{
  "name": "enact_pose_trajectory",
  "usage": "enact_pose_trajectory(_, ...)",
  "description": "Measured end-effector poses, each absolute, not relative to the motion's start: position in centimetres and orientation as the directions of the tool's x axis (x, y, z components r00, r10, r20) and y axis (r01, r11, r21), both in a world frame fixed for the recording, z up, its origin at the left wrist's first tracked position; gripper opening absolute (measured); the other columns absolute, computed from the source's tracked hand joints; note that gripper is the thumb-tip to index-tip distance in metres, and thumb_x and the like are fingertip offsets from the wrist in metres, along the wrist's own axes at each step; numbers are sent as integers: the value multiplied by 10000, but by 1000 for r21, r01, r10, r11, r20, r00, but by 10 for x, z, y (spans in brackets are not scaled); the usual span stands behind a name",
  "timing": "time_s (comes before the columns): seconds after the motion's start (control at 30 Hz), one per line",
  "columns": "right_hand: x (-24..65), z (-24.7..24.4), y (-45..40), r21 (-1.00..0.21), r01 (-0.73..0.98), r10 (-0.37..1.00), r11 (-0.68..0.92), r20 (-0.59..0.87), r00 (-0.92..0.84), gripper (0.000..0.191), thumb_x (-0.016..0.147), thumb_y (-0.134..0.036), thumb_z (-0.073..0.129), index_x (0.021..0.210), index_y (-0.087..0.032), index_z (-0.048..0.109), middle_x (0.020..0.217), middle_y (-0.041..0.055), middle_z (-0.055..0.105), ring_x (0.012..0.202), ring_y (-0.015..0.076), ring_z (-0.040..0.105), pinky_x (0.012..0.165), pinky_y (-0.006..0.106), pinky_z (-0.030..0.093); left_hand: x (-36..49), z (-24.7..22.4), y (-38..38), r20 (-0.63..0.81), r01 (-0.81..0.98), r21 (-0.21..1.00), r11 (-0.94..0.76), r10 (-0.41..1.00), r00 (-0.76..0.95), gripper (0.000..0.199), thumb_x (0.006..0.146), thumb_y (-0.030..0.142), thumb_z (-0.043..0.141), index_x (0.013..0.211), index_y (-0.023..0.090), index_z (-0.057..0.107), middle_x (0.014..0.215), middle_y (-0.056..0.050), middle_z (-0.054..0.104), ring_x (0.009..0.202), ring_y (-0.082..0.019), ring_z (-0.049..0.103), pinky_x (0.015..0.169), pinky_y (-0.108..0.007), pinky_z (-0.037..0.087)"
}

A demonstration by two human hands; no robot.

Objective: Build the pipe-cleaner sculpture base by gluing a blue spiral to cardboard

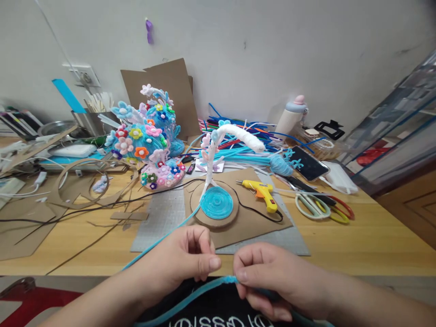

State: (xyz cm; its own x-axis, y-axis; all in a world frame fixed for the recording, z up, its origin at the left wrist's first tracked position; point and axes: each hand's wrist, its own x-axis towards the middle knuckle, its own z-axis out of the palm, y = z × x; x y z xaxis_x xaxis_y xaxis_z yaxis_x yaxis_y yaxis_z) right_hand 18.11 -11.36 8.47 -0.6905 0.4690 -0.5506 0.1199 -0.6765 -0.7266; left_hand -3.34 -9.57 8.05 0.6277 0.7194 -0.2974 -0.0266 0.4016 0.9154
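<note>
My right hand [264,277] pinches a light blue pipe cleaner [200,290] at a thicker, twisted-looking spot, over my lap. Close beside it, my left hand [190,256] has thumb and fingers curled together above the strand; whether something tiny is between the fingertips is not clear. A blue strand runs from behind my left forearm up to a blue coiled disc [217,203], which lies on a round cardboard base [218,222]. From that base rises a white wrapped stem [210,163], curving over to the right, with small pink and blue pieces on it.
A yellow glue gun [265,193] lies right of the base on cardboard, its black cord nearby. Scissors [313,206] and a phone [308,163] are farther right. A flower-covered piece [146,141] stands back left, before cardboard sheets. Behind lie many pipe cleaners [238,154].
</note>
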Motion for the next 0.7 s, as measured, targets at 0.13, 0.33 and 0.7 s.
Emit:
enact_pose_trajectory(0.13,181,83,-114,-726,125,466,-676,-552,-691,129,773,-288,536,738,-165,554,451,-67,500,304,20,338,299,122,216,-31,81,-96,-271,-173,866,469,732,625,436,828,563,631,729,146,547,648,16,540,554,-79,463,538,-204,347)
enact_pose_trajectory(0.33,181,82,-115,-731,128,465,-670,-549,-695,119,773,-276,528,738,-165,552,448,-67,498,301,21,334,301,125,219,-30,84,-97,-343,-200,804,560,711,614,394,834,511,652,831,120,602,704,-7,559,580,-75,485,535,-189,353)
enact_pose_trajectory(0.7,179,83,-115,-721,133,463,-680,-563,-685,102,769,-248,515,739,-163,563,446,-65,503,303,22,338,302,122,223,-31,85,-98,-343,-33,895,445,734,587,361,628,325,849,662,148,536,593,45,540,508,-52,424,497,-176,304)
